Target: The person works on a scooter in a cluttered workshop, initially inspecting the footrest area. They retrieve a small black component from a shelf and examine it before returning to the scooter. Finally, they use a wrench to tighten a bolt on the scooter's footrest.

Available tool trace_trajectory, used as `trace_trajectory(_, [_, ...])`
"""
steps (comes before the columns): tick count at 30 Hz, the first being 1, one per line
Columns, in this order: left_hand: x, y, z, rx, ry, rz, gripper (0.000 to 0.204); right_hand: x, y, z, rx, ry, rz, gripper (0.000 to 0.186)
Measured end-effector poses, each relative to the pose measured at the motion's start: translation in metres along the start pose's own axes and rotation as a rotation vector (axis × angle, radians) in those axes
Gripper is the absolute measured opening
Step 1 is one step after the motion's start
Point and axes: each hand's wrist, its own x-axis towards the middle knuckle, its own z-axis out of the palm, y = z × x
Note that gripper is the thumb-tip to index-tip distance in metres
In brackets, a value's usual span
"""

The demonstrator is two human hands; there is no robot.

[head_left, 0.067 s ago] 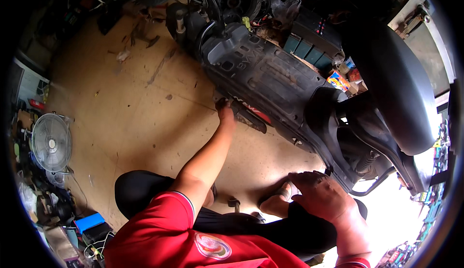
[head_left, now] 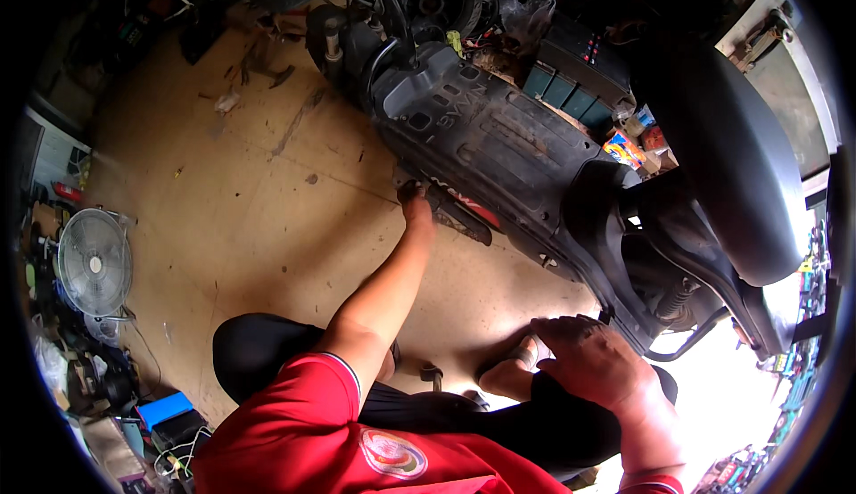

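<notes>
A dark electric scooter stands across the view, its ribbed footboard [head_left: 499, 128] tilted down to the right. My left hand [head_left: 415, 205] reaches out to the footboard's lower edge, beside a red-marked side strip [head_left: 477, 209]. Its fingers are curled in against the dark underside; what they hold is hidden in shadow. Over my bent right knee lies my right hand [head_left: 593, 358], fingers stretched toward the scooter's rear, thumb apart, nothing held. A hammer-like tool [head_left: 432, 374] is on the floor between my feet.
The scooter's long black seat [head_left: 740, 155] rises at the right. A round fan [head_left: 94, 262] stands at the far left, near a blue box [head_left: 165, 411] and cables. Behind the footboard are a dark battery pack [head_left: 571, 75] and a loose wheel [head_left: 437, 4]. Another tool [head_left: 267, 73] lies farther off.
</notes>
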Motion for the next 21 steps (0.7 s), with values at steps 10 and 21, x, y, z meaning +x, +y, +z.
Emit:
trace_trajectory(10, [-0.001,0.015,-0.023,-0.001,-0.188,0.053,0.036,0.010,-0.007,-0.009,-0.032,-0.146,0.098,0.050])
trace_trajectory(21, [-0.030,0.081,-0.055,0.922,-0.157,0.409,0.082,0.019,-0.021,-0.015,-0.030,-0.190,0.266,0.055])
